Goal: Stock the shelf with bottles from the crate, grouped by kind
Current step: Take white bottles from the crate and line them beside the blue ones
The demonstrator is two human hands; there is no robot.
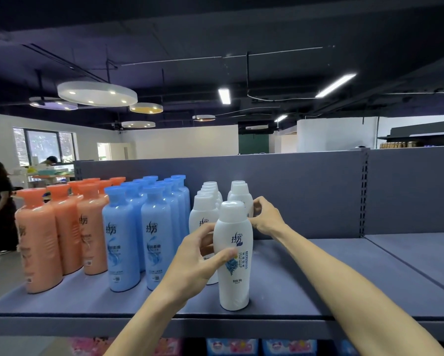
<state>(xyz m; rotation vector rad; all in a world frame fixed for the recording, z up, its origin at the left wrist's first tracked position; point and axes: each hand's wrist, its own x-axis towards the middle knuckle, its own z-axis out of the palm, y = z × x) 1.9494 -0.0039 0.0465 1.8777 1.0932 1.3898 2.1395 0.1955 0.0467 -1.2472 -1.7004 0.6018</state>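
On the grey shelf (pixel 305 283), near the front edge, stands a white bottle (pixel 233 255). Left hand (pixel 195 263) holds it w/ thumb across the label & fingers curled round the back, prob to keep it upright & facing out. Right hand (pixel 265 217) reaches to the next white bottle behind (pixel 241 199), fingers curled on its side. Orange bottles (pixel 61 227) & blue bottles (pixel 143 227) stand in their own rows at left, so each kind stays together. Crate isn't in view

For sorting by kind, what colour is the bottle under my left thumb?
White bottle, blue label print; head view.
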